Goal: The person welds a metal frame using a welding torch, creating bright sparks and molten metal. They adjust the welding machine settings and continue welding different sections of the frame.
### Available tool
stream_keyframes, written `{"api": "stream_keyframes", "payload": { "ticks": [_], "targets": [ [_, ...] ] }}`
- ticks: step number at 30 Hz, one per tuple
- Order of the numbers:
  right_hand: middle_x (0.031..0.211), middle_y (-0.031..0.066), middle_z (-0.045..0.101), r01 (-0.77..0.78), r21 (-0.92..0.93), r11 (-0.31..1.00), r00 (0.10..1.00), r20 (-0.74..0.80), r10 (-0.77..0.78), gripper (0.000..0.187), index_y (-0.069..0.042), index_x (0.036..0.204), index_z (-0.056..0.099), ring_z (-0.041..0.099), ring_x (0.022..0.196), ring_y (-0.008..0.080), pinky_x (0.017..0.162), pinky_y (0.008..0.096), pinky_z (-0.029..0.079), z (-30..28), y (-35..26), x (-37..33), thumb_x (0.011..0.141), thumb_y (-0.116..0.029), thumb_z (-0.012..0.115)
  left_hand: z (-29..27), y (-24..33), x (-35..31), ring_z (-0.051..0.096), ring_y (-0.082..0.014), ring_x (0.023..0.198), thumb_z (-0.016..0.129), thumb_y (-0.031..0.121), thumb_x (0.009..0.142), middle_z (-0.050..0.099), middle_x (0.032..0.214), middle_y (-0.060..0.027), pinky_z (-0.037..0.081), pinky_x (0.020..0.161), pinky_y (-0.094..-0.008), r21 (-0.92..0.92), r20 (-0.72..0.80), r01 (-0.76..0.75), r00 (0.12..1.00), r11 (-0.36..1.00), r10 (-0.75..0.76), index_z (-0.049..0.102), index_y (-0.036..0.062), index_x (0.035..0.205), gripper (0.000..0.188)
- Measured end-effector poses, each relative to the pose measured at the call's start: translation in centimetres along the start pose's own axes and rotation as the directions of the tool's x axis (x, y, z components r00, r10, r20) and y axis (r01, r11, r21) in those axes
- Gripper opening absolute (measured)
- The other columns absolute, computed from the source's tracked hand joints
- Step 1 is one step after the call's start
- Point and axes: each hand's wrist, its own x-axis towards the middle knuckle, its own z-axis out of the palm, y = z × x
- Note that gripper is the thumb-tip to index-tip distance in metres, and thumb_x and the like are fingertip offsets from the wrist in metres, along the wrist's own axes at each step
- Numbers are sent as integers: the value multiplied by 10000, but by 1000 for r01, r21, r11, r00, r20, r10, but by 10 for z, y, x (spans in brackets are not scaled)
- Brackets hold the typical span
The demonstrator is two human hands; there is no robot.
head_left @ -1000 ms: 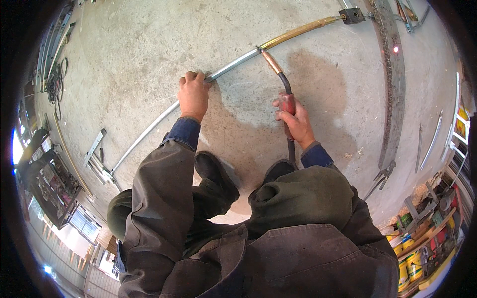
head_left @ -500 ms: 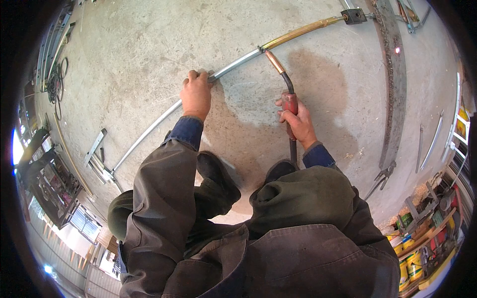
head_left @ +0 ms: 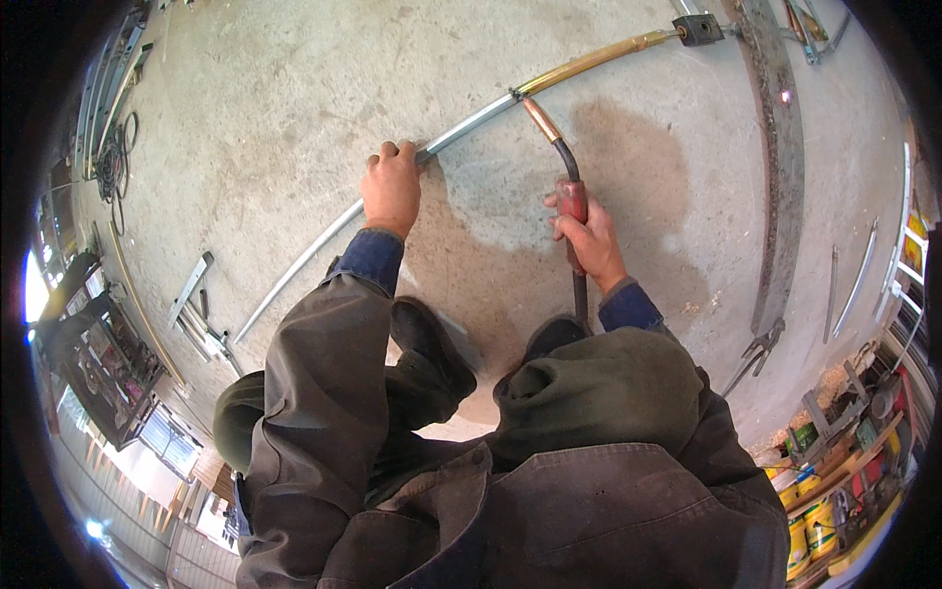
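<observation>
My left hand (head_left: 392, 189) is closed around a long silver metal tube (head_left: 471, 124) that runs diagonally above the concrete floor. Its far end meets a gold-coloured tube (head_left: 589, 66) at a dark, rough joint (head_left: 517, 95). The gold tube's other end points to a black block (head_left: 700, 30) at the far right. In my right hand (head_left: 592, 236) is a welding torch (head_left: 572, 201) with a red handle, a bent black neck and a copper nozzle (head_left: 539, 118). The nozzle's tip lies close to the joint; whether it touches, I cannot tell.
A flat steel bar (head_left: 778, 196) lies on the right, with a clamp (head_left: 760, 348) at its near end. Metal offcuts (head_left: 199, 319) and coiled cable (head_left: 113, 167) are on the left. Yellow containers (head_left: 814, 525) stand at the lower right. My boots (head_left: 432, 344) are below my hands.
My left hand and the silver tube have shifted slightly right, the tube's near end moving away from the offcuts. The torch has barely moved.
</observation>
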Motion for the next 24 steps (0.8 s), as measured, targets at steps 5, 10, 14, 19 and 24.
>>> {"api": "stream_keyframes", "payload": {
  "ticks": [5, 10, 14, 19, 24],
  "targets": [
    [1191, 89, 674, -8, -13, 1000, 1000, 7, 8, 476, 14, 1353, 571, 612, 782, 137, 942, 371, 554, 0, 0, 1, 899, -127, 598, 0, 0, 0, 679, -406, 992, 768, 201, 884, 665, 1056, -139, 585, 801, -500, -6, 10, 7, 1000, 1000, -7, 666, 102, 1087, 248],
    [1184, 84, 673, 15, -15, 1000, 1000, 15, -15, 480, 9, 1353, 570, 613, 783, 141, 918, 360, 553, -2, 2, 1, 896, -133, 593, 0, 1, 1, 680, -397, 999, 772, 202, 882, 664, 1069, -130, 585, 806, -494, -3, 24, 8, 1000, 1000, -8, 671, 107, 1108, 265],
    [1170, 76, 675, -9, -13, 1000, 1000, 15, 9, 469, 5, 1336, 583, 615, 780, 144, 887, 349, 550, 1, -3, -1, 891, -139, 596, 1, -1, 0, 681, -389, 1007, 775, 204, 883, 664, 1079, -124, 586, 814, -486, 2, 17, 6, 1000, 1000, -6, 676, 113, 1134, 285],
    [1123, 76, 713, 21, -36, 999, 1000, -5, -21, 532, 7, 1377, 579, 620, 778, 138, 744, 320, 543, 0, 3, 0, 875, -166, 618, -1, 1, 1, 681, -386, 1011, 774, 201, 885, 667, 1086, -122, 586, 816, -484, 1, 37, 15, 999, 1000, -15, 676, 118, 1147, 292],
    [1095, 70, 708, 3, -38, 999, 1000, -9, -4, 484, 0, 1336, 598, 619, 770, 136, 739, 317, 541, 1, -1, 0, 878, -154, 614, -2, 1, 0, 683, -383, 1010, 768, 201, 888, 670, 1085, -117, 587, 814, -487, 6, 40, 22, 999, 1000, -22, 674, 123, 1152, 291]
  ]
}}
